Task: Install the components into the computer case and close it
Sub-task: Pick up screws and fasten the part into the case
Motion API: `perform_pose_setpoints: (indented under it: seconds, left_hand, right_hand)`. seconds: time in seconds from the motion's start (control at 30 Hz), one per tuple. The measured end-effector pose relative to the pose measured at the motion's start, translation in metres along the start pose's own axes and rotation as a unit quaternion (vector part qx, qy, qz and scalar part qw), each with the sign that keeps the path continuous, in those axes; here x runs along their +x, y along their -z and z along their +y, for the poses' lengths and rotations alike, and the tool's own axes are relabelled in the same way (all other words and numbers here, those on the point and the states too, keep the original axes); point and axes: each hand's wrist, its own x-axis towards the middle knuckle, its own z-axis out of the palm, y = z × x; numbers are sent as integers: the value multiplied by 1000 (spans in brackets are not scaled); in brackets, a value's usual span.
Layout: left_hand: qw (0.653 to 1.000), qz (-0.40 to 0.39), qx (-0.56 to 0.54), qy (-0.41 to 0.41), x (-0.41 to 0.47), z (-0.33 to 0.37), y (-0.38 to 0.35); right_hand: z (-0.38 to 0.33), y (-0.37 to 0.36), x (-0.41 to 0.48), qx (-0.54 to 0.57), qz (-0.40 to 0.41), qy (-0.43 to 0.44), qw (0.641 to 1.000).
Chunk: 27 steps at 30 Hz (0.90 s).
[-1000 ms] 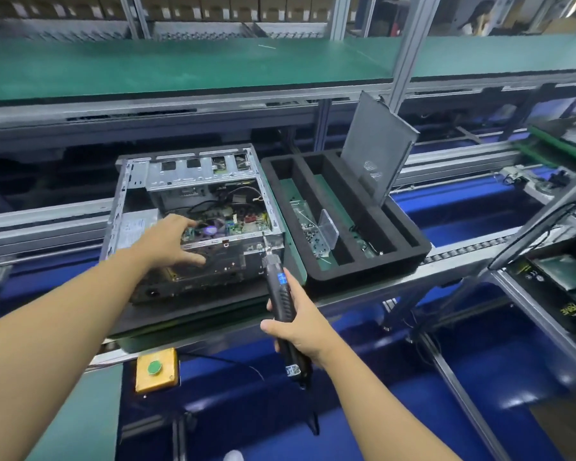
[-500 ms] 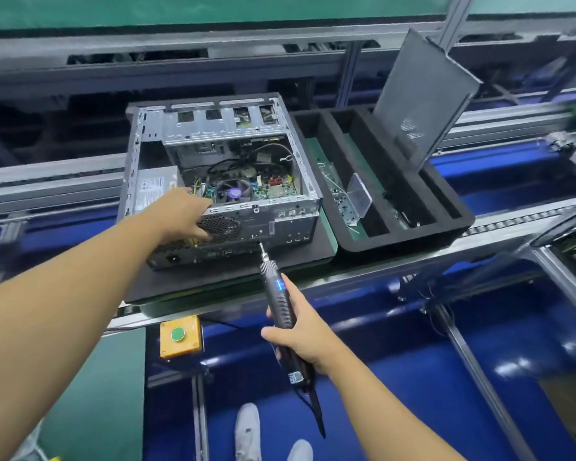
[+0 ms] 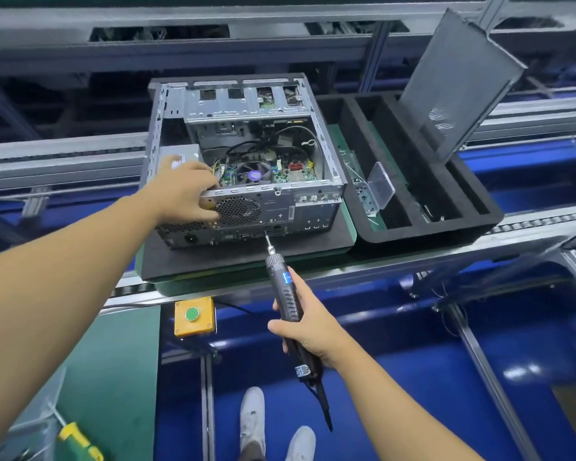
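screwdriver [image 3: 285, 277] tip dropped to case [image 3: 300, 214] rear panel; right hand [image 3: 308, 331] grips screwdriver, left hand [image 3: 183, 191] grips case rim.

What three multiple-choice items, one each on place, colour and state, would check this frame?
1. Where does the bit of the electric screwdriver point?
A) at the rear panel of the computer case
B) at the floor
C) at a keyboard

2. What colour is the button on the yellow box?
A) red
B) green
C) blue

3. How is the computer case?
A) closed
B) wrapped in film
C) open on top

Answers:
1 A: the bit tip sits low on the rear panel.
2 B: the round cap is green.
3 C: the board and cables show, and the side panel leans in the foam tray.
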Motion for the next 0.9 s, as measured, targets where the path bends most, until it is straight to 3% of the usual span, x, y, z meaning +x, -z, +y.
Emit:
perform_pose_setpoints:
  seconds: [0.23, 0.53, 0.9]
  left_hand:
    - [1000, -10, -28, 0, -6, -9, -1]
    - [988, 21, -149, 43, -9, -5, 5]
    - [985, 14, -170, 37, -10, -6, 11]
  right_hand:
    - [-6, -16, 7, -4, -24, 6, 1000]
    - [-4, -21, 16, -15, -24, 2, 1000]
    - [-3, -25, 20, -16, -19, 0, 1000]
